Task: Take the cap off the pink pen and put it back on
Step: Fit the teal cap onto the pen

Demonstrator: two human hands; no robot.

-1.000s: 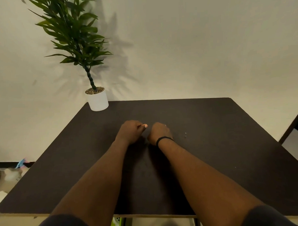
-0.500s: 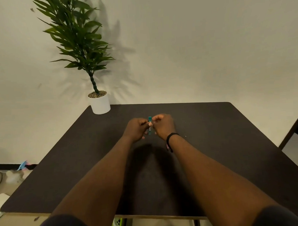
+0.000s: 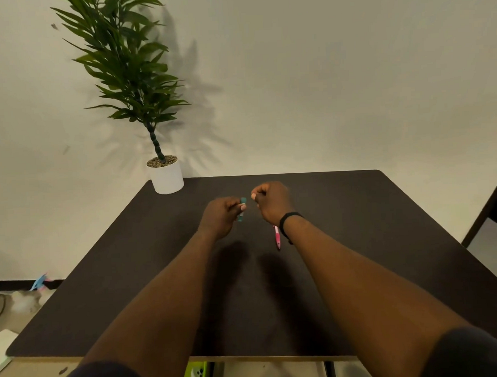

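Near the middle of the frame, above the dark table (image 3: 357, 240), the left hand (image 3: 221, 216) has its fingers pinched around a small teal cap (image 3: 242, 208), while the right hand (image 3: 272, 204), just to the right of it and not touching, is curled into a closed grip on the pink pen (image 3: 277, 236). The pen's body hangs down below that fist beside a black wristband (image 3: 289, 219), its lower end pointing toward the table. A potted plant (image 3: 140, 79) stands at the table's far left corner, in the upper left of the frame.
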